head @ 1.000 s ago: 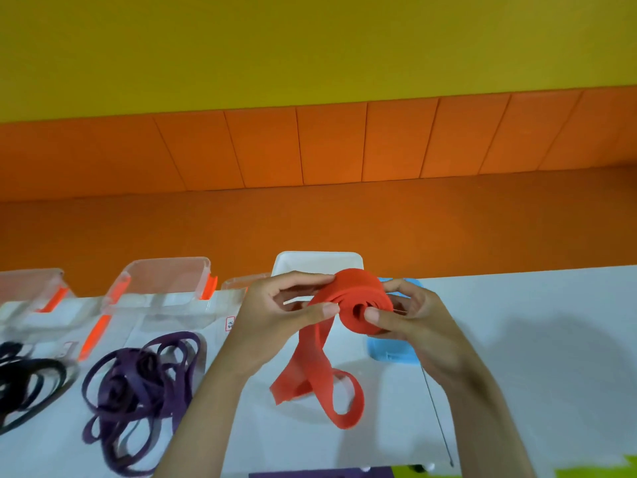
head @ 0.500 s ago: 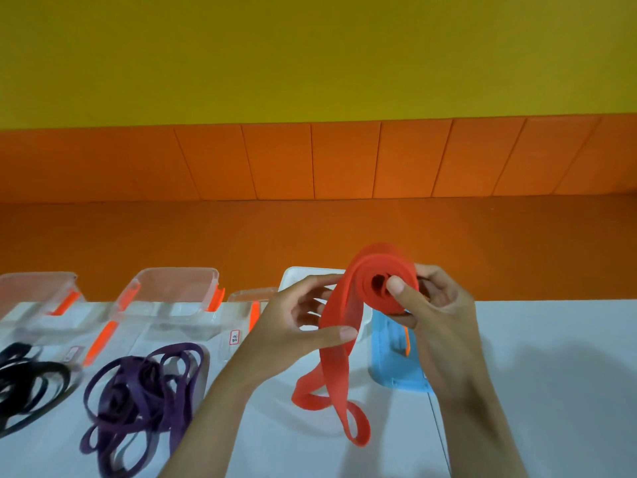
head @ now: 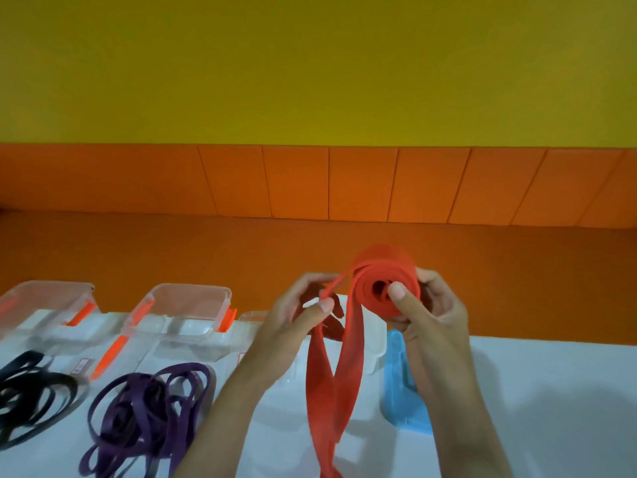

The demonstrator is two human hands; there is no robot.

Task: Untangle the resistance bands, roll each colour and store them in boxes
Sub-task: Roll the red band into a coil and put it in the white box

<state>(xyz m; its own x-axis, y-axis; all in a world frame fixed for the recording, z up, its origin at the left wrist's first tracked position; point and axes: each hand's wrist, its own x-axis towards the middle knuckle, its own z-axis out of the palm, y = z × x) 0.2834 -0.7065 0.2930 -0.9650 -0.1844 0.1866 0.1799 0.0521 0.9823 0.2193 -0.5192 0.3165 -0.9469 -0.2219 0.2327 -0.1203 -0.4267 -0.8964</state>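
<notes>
A wide red band (head: 365, 291) is partly coiled into a roll held above the white table (head: 551, 408). My right hand (head: 427, 315) grips the roll, thumb pressed on its open centre. My left hand (head: 296, 319) pinches the loose strands just left of the roll; two red tails hang down to the bottom edge. A tangled purple band (head: 144, 408) lies on the table at lower left, a black band (head: 31, 391) further left. Two clear boxes with orange clips (head: 186, 315) (head: 44, 308) stand at the table's far edge.
A white-rimmed clear box (head: 375, 343) sits behind the hanging tails, partly hidden by my hands. A light blue lid (head: 403, 401) lies under my right forearm. Orange padded bench and yellow wall fill the background.
The roll has risen and grown as more band wound on. The hanging tails now reach straight down, no longer looped on the table. The camera tilted down slightly.
</notes>
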